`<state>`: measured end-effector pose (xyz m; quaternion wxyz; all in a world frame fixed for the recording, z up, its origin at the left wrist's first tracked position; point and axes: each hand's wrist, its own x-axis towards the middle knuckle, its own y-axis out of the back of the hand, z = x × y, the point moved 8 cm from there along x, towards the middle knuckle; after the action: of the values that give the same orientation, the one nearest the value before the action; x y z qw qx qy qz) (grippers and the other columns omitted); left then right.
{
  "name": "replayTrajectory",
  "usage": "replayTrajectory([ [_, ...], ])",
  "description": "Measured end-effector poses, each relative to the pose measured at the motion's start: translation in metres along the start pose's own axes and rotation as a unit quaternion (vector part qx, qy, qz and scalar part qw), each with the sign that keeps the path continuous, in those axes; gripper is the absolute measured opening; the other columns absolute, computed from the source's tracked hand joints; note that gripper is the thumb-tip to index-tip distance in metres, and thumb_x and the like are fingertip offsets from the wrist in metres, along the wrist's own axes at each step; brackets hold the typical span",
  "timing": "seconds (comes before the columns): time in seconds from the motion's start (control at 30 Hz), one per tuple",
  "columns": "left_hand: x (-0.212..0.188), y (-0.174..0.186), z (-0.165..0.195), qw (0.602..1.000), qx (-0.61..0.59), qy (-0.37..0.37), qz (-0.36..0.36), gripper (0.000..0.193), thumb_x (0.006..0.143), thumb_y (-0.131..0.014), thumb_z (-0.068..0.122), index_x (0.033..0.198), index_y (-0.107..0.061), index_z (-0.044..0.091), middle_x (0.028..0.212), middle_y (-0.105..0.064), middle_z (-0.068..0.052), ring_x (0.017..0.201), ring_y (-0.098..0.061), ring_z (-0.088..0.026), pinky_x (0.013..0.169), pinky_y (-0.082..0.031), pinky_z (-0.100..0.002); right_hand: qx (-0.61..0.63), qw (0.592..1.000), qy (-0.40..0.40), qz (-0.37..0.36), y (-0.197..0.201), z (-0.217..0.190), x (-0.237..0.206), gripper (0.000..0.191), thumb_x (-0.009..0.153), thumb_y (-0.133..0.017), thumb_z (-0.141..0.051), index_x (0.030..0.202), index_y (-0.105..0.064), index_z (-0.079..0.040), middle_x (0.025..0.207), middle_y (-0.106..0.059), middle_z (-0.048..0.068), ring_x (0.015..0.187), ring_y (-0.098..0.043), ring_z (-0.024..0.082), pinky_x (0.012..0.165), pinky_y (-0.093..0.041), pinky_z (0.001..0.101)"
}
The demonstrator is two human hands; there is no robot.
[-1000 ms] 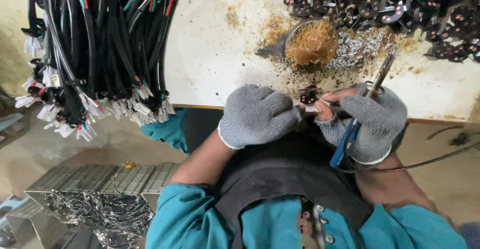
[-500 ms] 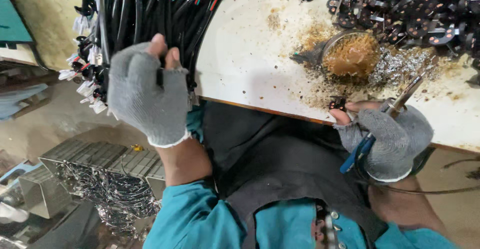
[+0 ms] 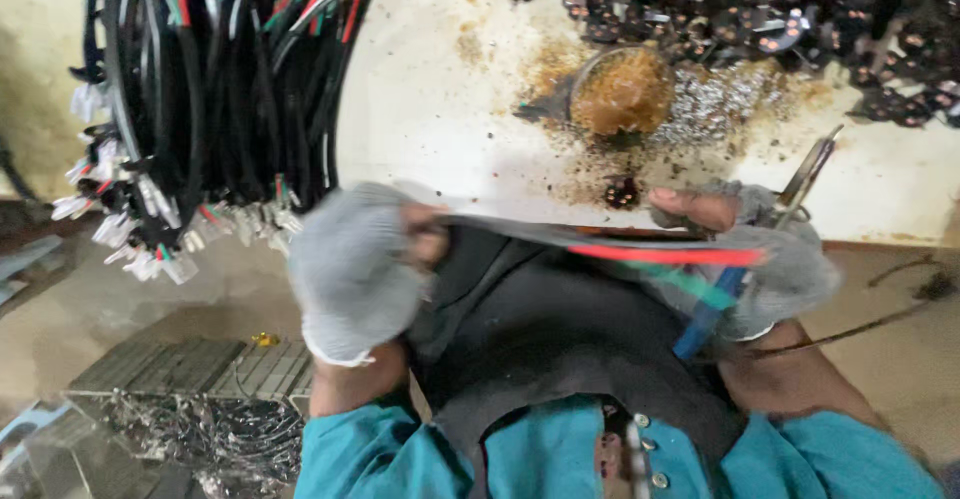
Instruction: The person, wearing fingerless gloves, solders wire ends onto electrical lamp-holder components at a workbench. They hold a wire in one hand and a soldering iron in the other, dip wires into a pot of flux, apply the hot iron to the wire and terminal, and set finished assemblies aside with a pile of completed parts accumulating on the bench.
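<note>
Motion blur over both hands and the cable between them; fine detail of the grip is lost. Far edge of the stained white table (image 3: 450, 129) is cut off by the top of the frame, as are the upper ends of the hanging bundle of black cables with red, green and white cores (image 3: 210, 89), which covers the table's left edge. Heap of small black round parts (image 3: 760, 19) along the far right edge is cut at top and right. The apron and teal sleeves hide what lies below the near edge.

Left hand (image 3: 355, 274), grey knit glove, is clenched around the left end of a blurred black cable with red and green wires (image 3: 620, 249), just off the table's near edge towards its left. Right hand (image 3: 770, 259), grey glove with bare fingertips, is closed on the cable's right end, thumb on top; it also holds a blue-handled metal tool (image 3: 735, 284) whose tip points up towards the far right.

Cable long axis runs nearly level, left to right, stretched between the hands, over the near edge; coloured wire ends point right.

Round metal dish of brown paste (image 3: 622, 94) sits mid-table, one black part (image 3: 622, 193) near the edge below it.
</note>
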<state>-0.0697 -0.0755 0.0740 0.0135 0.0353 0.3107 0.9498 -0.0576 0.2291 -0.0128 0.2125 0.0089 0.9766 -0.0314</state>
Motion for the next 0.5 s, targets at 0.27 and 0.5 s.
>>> replayTrajectory([
  [0.27, -0.024, -0.112, 0.006, 0.889, -0.067, -0.011, -0.452, 0.025, 0.078, -0.079, 0.023, 0.097, -0.068, 0.01, 0.081, -0.065, -0.013, 0.076, -0.066, -0.039, 0.062, -0.049, -0.047, 0.001, 0.995, 0.016, -0.103, -0.001, -0.007, -0.02, 0.014, 0.091, -0.08, -0.005, 0.1, -0.071, 0.0, 0.097, -0.075, 0.015, 0.085, -0.076, 0.023, 0.078, -0.063, 0.0326],
  [0.5, -0.029, -0.134, 0.008, 0.955, -0.175, 0.096, -0.22, 0.034, 0.094, -0.069, 0.019, 0.124, -0.065, 0.004, 0.103, -0.071, -0.016, 0.093, -0.072, -0.037, 0.078, -0.057, -0.04, -0.068, 0.98, 0.079, -0.171, -0.045, -0.019, -0.012, 0.01, 0.093, -0.073, 0.006, 0.103, -0.072, 0.006, 0.1, -0.076, 0.019, 0.089, -0.078, 0.023, 0.082, -0.066, 0.0334],
])
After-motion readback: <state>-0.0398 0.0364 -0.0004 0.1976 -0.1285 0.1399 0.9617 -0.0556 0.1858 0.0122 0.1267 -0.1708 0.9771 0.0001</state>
